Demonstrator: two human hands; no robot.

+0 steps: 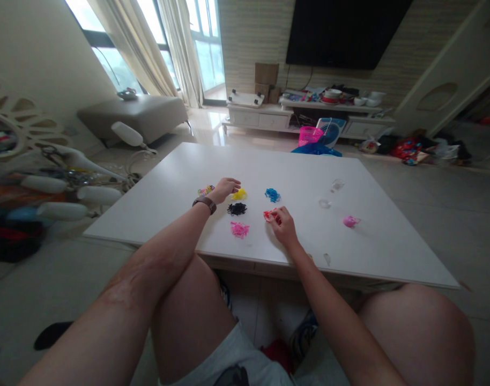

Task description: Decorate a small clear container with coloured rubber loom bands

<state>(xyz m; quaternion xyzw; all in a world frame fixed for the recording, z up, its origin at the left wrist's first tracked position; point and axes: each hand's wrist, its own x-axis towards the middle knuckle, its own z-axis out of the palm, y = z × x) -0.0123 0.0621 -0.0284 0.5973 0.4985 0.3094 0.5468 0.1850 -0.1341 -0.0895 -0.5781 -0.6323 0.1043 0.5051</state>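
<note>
My left hand reaches over the edge of a yellow pile of what look like small rubber bands, its fingers loosely stretched out and apart. A mixed-colour pile lies partly behind its wrist. On the red rubber bands, my right hand has thumb and fingertips pinched together; the hand covers part of that pile. Between and around the hands sit a black pile, a pink pile and a blue pile, each its own heap on the white table.
Toward the table's right side lie a pink round item, a clear ring-shaped item and a crumpled clear piece. A small clear piece is near the front edge. Beyond the table stand a pink basket and a low cabinet.
</note>
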